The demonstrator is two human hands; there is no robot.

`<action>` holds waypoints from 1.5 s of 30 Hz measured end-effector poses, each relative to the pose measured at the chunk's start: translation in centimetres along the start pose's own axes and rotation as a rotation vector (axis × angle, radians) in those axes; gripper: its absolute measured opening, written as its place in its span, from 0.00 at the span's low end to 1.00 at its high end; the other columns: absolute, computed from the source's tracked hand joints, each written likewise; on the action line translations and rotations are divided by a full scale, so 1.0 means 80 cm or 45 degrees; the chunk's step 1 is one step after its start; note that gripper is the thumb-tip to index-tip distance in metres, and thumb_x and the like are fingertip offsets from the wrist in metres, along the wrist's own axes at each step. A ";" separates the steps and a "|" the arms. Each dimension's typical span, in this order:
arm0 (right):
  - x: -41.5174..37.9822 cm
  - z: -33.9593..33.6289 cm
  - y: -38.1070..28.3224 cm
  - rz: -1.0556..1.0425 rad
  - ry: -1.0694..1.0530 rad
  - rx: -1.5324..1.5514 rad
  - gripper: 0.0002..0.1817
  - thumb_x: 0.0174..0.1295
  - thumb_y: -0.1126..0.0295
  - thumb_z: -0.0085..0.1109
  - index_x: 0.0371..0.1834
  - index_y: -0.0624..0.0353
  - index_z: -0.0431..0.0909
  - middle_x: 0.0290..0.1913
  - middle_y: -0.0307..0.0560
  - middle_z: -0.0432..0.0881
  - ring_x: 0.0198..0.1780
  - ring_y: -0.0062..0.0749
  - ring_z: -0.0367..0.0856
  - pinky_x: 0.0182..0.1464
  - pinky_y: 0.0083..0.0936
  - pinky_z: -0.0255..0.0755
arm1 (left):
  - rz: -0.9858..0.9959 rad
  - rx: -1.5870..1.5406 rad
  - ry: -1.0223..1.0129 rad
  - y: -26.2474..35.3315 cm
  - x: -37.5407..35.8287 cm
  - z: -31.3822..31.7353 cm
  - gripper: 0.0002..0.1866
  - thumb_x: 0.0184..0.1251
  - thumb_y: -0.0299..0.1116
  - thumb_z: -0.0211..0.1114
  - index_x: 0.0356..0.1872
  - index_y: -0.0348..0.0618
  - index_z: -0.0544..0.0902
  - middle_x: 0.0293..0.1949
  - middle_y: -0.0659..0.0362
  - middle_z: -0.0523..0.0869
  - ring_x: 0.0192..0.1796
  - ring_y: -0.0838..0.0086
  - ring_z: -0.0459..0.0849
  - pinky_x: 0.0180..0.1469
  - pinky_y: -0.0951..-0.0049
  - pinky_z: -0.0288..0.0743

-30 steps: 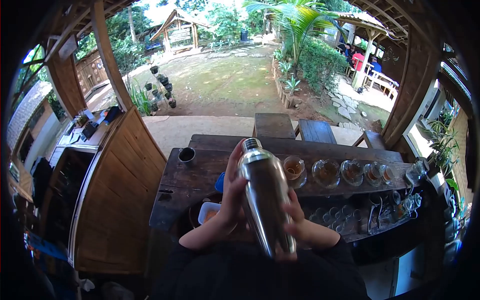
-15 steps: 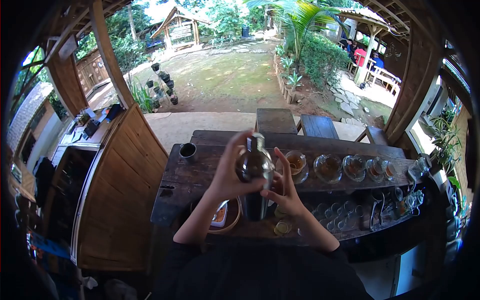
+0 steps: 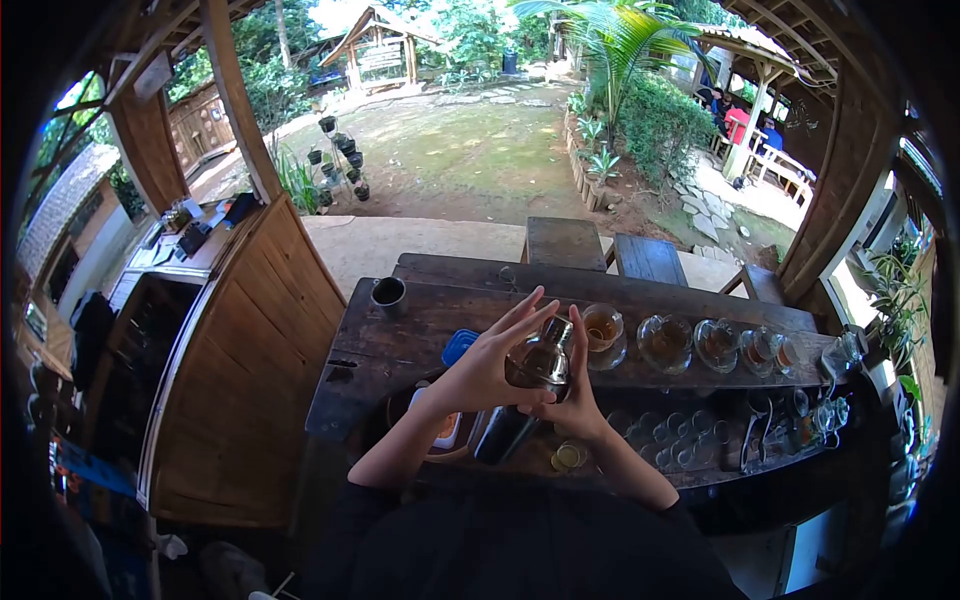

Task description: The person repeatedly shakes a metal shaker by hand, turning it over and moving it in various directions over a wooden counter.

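A metal shaker [image 3: 540, 362] with a shiny top and a dark lower body is held above the dark wooden counter [image 3: 440, 300], its base tilted toward the lower left. My left hand [image 3: 490, 365] grips its upper part from the left, some fingers stretched over the side. From the right, my right hand [image 3: 578, 395] is wrapped round it, thumb near the middle. Below my left wrist is a round tray [image 3: 395, 420] with a white container [image 3: 447, 432]. A blue lid [image 3: 460, 346] lies just beyond my left hand. Near my right wrist is a small glass [image 3: 569, 457].
A dark mug [image 3: 388, 295] stands at the counter's left. Glass cups on saucers [image 3: 664, 343] line the right side, with several small glasses [image 3: 680, 440] and metal tongs [image 3: 752, 440] below. Stools [image 3: 565, 246] stand beyond; people [image 3: 738, 122] sit far right.
The shaker has gone from nearly upright to tilted and is lower and farther right, with both hands still round it. The blue lid has come into sight, and the view has shifted slightly.
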State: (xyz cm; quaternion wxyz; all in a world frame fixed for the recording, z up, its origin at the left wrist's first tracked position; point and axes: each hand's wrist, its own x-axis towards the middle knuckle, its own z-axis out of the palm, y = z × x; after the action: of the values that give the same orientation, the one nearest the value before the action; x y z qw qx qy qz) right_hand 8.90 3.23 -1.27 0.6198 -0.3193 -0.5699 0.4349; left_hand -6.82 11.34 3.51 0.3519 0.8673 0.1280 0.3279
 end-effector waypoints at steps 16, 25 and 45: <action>-0.020 -0.031 -0.025 0.208 0.522 0.061 0.56 0.46 0.72 0.70 0.77 0.38 0.43 0.76 0.51 0.42 0.74 0.47 0.50 0.64 0.38 0.65 | -0.334 -0.639 0.331 -0.023 -0.024 -0.019 0.34 0.68 0.40 0.62 0.71 0.44 0.61 0.71 0.51 0.62 0.69 0.59 0.66 0.57 0.62 0.74; -0.009 -0.043 -0.044 -0.144 0.506 0.007 0.54 0.55 0.68 0.63 0.77 0.47 0.31 0.67 0.55 0.59 0.60 0.44 0.74 0.55 0.37 0.78 | -0.333 -0.736 0.316 -0.022 -0.025 -0.018 0.28 0.72 0.46 0.55 0.67 0.42 0.67 0.67 0.51 0.69 0.66 0.59 0.71 0.58 0.60 0.73; 0.006 -0.088 -0.022 0.136 0.594 0.883 0.47 0.57 0.64 0.59 0.77 0.45 0.41 0.67 0.54 0.60 0.64 0.47 0.68 0.65 0.40 0.65 | -0.287 -0.926 0.431 -0.018 -0.027 -0.004 0.22 0.72 0.44 0.52 0.59 0.39 0.73 0.62 0.48 0.74 0.63 0.58 0.75 0.58 0.59 0.74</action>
State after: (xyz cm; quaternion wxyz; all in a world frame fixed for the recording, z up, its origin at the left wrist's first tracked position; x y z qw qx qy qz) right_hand 16.12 3.60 -0.54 0.7795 -0.2109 -0.2170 0.5485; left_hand -8.68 11.59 1.65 0.6430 0.6008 0.1543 0.4492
